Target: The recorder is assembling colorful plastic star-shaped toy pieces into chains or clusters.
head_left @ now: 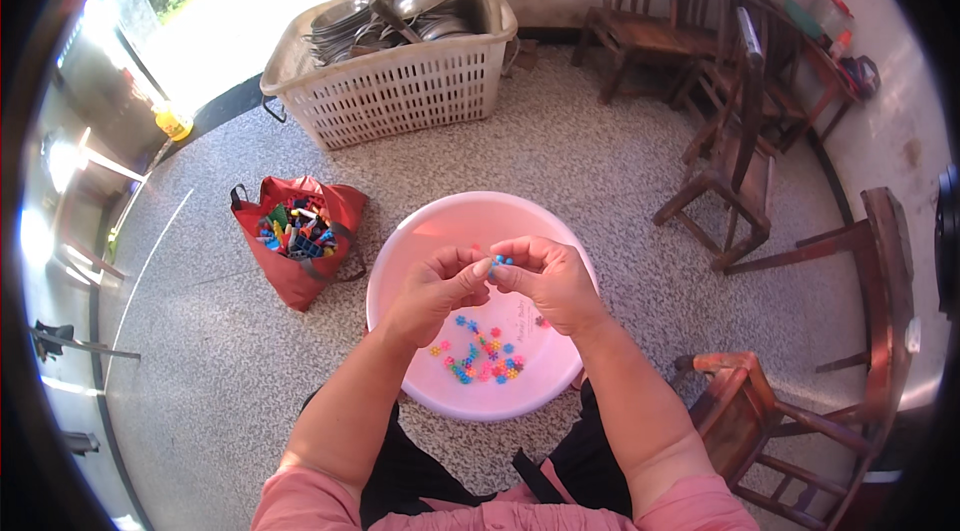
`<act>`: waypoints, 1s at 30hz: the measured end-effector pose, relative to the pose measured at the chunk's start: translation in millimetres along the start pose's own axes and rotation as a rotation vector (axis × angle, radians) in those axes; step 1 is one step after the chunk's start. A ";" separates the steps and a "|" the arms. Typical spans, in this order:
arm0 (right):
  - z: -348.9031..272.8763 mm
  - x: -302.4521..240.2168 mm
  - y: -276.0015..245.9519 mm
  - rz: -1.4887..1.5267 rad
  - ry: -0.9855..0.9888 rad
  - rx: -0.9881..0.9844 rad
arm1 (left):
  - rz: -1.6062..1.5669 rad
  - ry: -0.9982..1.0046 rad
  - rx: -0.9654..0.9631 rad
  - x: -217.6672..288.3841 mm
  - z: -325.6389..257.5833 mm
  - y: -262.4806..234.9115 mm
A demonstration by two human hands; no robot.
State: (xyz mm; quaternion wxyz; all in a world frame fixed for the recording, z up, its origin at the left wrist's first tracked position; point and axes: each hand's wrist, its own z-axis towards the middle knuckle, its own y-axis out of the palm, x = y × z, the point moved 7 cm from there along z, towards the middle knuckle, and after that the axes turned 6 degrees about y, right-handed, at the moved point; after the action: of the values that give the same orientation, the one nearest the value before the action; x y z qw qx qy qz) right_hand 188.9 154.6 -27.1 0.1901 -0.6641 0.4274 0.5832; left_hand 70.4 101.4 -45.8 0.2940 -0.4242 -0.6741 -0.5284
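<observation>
Over a round pink basin (400,231), my left hand (445,291) and my right hand (548,281) meet fingertip to fingertip. Between them is a small blue plastic piece (501,262), pinched by the thumb and fingers of both hands. It looks like the flower-shaped connecting pieces below, though the fingers cover part of it. Several small flower-shaped pieces (485,361) in blue, pink, yellow and red lie scattered on the basin's bottom, mostly toward its near side.
Left of the basin stands an open red bag (290,271) full of coloured building bricks. Farther back is a large white plastic basket (400,91) with metal pans and lids. Wooden chairs (745,181) line the right side. A yellow container (173,122) stands by the bright doorway.
</observation>
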 end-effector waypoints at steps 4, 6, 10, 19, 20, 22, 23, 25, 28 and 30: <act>-3.1 -2.3 -0.6 -0.014 0.026 0.023 | 0.133 0.112 -0.010 10.2 2.2 0.1; -2.4 1.2 -1.4 -0.003 0.046 0.007 | 0.149 0.130 -0.010 14.8 1.0 1.7; 0.1 8.0 1.4 0.100 0.084 -0.039 | 0.100 0.105 -0.036 15.3 0.4 1.6; 8.5 16.5 -13.8 0.069 0.052 0.091 | 0.123 0.086 0.014 26.4 -6.7 -8.7; 10.8 28.9 -19.0 0.068 0.055 0.093 | 0.130 0.130 -0.001 29.8 -7.9 -8.4; 19.3 58.0 -36.6 -0.343 0.028 0.233 | 0.153 0.184 0.007 35.7 -8.9 -10.1; 22.0 73.4 -38.9 -0.346 0.034 0.229 | 0.182 0.241 0.016 41.1 -10.7 -11.9; 19.9 86.3 -31.1 -0.891 -0.242 0.284 | 0.337 0.280 0.071 45.6 -15.3 -19.0; 38.5 197.5 -35.9 -1.109 0.003 0.097 | 0.678 0.481 0.136 59.4 -21.8 -29.5; 40.9 254.9 -27.2 -1.243 0.065 -0.068 | 0.848 0.636 0.145 65.2 -28.0 -30.8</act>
State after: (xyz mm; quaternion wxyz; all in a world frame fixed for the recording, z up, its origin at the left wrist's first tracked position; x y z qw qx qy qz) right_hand 173.6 112.5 -282.8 0.4595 -0.8120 -0.0524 0.3562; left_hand 11.2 89.0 2.5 0.7001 -0.4569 -0.3560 -0.4175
